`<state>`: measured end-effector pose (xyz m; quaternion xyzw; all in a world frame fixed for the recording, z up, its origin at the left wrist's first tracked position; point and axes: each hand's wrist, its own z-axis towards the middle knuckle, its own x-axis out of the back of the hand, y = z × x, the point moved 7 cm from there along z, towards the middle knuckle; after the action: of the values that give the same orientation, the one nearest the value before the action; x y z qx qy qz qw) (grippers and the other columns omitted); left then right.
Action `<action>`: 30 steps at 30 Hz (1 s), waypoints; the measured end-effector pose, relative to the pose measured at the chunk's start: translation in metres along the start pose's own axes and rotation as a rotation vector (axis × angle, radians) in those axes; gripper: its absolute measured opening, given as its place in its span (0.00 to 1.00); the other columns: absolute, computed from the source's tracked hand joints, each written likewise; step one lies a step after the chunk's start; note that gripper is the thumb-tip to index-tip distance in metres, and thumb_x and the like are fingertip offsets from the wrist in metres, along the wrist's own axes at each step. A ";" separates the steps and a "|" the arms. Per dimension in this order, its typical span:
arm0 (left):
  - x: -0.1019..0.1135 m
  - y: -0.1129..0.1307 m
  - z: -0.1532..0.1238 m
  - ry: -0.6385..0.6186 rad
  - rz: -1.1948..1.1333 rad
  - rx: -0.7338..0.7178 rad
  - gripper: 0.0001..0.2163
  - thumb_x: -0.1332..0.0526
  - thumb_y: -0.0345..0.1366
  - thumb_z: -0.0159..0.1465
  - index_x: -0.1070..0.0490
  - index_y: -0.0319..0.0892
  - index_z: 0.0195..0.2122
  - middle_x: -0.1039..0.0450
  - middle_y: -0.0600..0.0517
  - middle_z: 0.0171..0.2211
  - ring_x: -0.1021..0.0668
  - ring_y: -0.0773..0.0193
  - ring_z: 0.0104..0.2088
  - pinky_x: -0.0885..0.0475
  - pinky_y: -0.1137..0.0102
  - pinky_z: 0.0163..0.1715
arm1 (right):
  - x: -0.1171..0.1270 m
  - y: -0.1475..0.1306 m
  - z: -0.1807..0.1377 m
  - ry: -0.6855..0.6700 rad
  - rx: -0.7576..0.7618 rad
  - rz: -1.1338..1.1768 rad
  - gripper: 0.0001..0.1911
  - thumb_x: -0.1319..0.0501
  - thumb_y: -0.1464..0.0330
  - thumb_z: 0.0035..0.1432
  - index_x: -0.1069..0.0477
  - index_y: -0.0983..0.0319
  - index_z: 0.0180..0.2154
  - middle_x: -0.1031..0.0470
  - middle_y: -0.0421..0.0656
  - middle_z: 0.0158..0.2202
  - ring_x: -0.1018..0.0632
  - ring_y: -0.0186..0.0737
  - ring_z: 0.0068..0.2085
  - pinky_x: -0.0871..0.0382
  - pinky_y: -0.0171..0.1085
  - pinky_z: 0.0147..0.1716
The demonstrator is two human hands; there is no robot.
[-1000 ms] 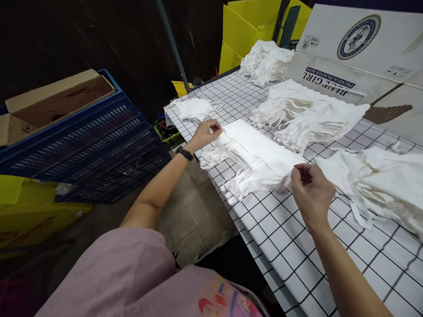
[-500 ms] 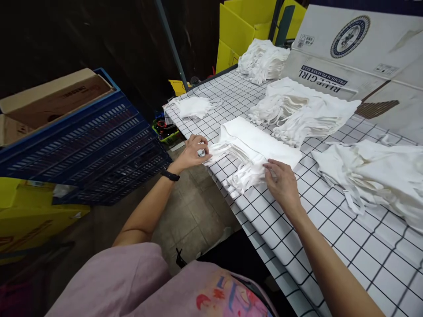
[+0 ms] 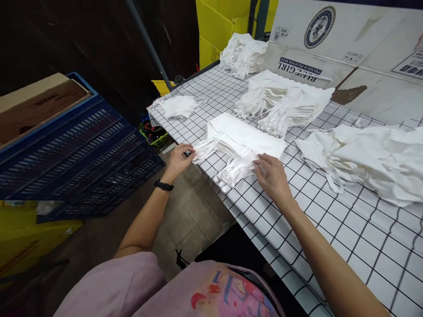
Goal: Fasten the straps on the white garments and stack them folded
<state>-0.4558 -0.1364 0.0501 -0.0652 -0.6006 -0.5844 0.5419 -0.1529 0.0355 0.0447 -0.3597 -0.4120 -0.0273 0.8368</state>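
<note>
A stack of white cloth pieces (image 3: 244, 134) with thin straps lies near the table's front edge, its strap ends toward me. My left hand (image 3: 180, 160), with a black band at the wrist, has its fingers and thumb closed at the straps on the stack's left corner. At the right side, my right hand (image 3: 273, 179) pinches the edge of the cloth with bent fingers. What exactly lies between the fingertips is partly hidden. A smaller white cloth piece (image 3: 180, 106) lies flat beyond my left hand.
Behind stand a tall white cloth pile (image 3: 287, 99) and a farther pile (image 3: 243, 55). A loose heap (image 3: 370, 158) lies at the right. A flattened beer carton (image 3: 297, 48) leans at the back of the checked table (image 3: 330, 246). Left of the table is a blue crate (image 3: 82, 154).
The view has turned slightly right, so things appear shifted left. My left hand's fingers have come together at the straps; my right hand stays at the stack's right edge.
</note>
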 end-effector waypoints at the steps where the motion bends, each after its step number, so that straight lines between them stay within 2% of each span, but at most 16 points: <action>1: 0.000 -0.002 -0.001 0.016 -0.006 0.018 0.06 0.37 0.39 0.62 0.23 0.43 0.35 0.21 0.47 0.45 0.22 0.56 0.51 0.28 0.61 0.54 | 0.001 0.000 -0.003 -0.004 0.008 -0.008 0.14 0.44 0.66 0.69 0.21 0.59 0.45 0.21 0.53 0.56 0.26 0.58 0.62 0.34 0.61 0.61; 4: -0.004 -0.003 -0.002 0.023 -0.010 0.039 0.07 0.38 0.38 0.61 0.22 0.43 0.37 0.22 0.46 0.47 0.21 0.55 0.52 0.26 0.63 0.51 | 0.004 -0.001 -0.010 -0.018 0.028 -0.023 0.14 0.45 0.66 0.70 0.21 0.60 0.46 0.21 0.53 0.56 0.27 0.59 0.64 0.35 0.62 0.61; 9: -0.004 -0.001 -0.004 0.101 0.013 0.002 0.10 0.37 0.44 0.62 0.22 0.44 0.33 0.22 0.47 0.45 0.20 0.55 0.49 0.26 0.60 0.55 | 0.006 0.001 -0.017 -0.004 0.050 -0.018 0.14 0.45 0.67 0.70 0.21 0.59 0.47 0.21 0.53 0.56 0.26 0.59 0.63 0.33 0.63 0.60; 14: -0.006 -0.015 -0.006 0.158 -0.094 0.144 0.12 0.36 0.46 0.59 0.21 0.43 0.36 0.21 0.47 0.45 0.19 0.54 0.49 0.22 0.63 0.46 | 0.004 0.002 -0.017 -0.014 0.064 -0.017 0.14 0.45 0.70 0.70 0.21 0.59 0.47 0.21 0.52 0.57 0.26 0.59 0.64 0.32 0.63 0.60; 17: -0.007 -0.021 -0.009 0.206 -0.147 0.178 0.13 0.34 0.48 0.58 0.20 0.43 0.33 0.22 0.46 0.47 0.19 0.53 0.49 0.21 0.64 0.43 | 0.005 0.003 -0.017 -0.028 0.056 -0.003 0.14 0.45 0.70 0.70 0.21 0.59 0.47 0.22 0.52 0.58 0.27 0.59 0.65 0.33 0.63 0.62; 21: -0.007 -0.023 -0.013 0.251 -0.172 0.174 0.13 0.32 0.48 0.57 0.20 0.43 0.34 0.22 0.47 0.45 0.19 0.52 0.50 0.20 0.61 0.45 | 0.012 0.002 -0.019 -0.023 0.048 0.056 0.14 0.45 0.70 0.70 0.21 0.58 0.48 0.22 0.51 0.58 0.27 0.56 0.66 0.33 0.61 0.63; 23: -0.005 -0.021 -0.016 0.262 -0.141 0.173 0.13 0.32 0.47 0.57 0.20 0.44 0.37 0.23 0.46 0.48 0.21 0.50 0.53 0.21 0.60 0.46 | 0.018 0.000 -0.021 -0.026 0.046 0.085 0.13 0.44 0.70 0.70 0.21 0.58 0.48 0.21 0.51 0.57 0.27 0.55 0.66 0.32 0.60 0.62; 25: -0.002 -0.013 -0.018 0.291 -0.074 0.160 0.14 0.33 0.45 0.58 0.20 0.45 0.41 0.26 0.45 0.53 0.23 0.49 0.57 0.21 0.58 0.47 | 0.028 0.000 -0.024 -0.024 0.027 0.109 0.13 0.44 0.70 0.70 0.21 0.58 0.48 0.21 0.51 0.57 0.27 0.55 0.66 0.31 0.59 0.62; 27: 0.004 0.004 -0.021 0.368 0.029 0.111 0.12 0.34 0.43 0.59 0.21 0.45 0.42 0.28 0.45 0.56 0.25 0.46 0.59 0.24 0.51 0.54 | 0.044 0.005 -0.029 -0.006 -0.025 0.124 0.13 0.43 0.69 0.69 0.21 0.57 0.48 0.22 0.50 0.58 0.25 0.55 0.64 0.29 0.58 0.61; 30: 0.009 0.048 -0.026 0.501 0.153 -0.043 0.06 0.34 0.42 0.60 0.22 0.48 0.37 0.27 0.49 0.55 0.27 0.43 0.59 0.34 0.41 0.64 | 0.079 0.025 -0.038 0.024 -0.142 0.117 0.13 0.42 0.68 0.68 0.20 0.56 0.47 0.23 0.50 0.58 0.22 0.52 0.58 0.25 0.54 0.56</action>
<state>-0.4109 -0.1465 0.0798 0.0246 -0.4285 -0.5520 0.7149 -0.0666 0.0498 0.0704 -0.4412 -0.3774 -0.0117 0.8141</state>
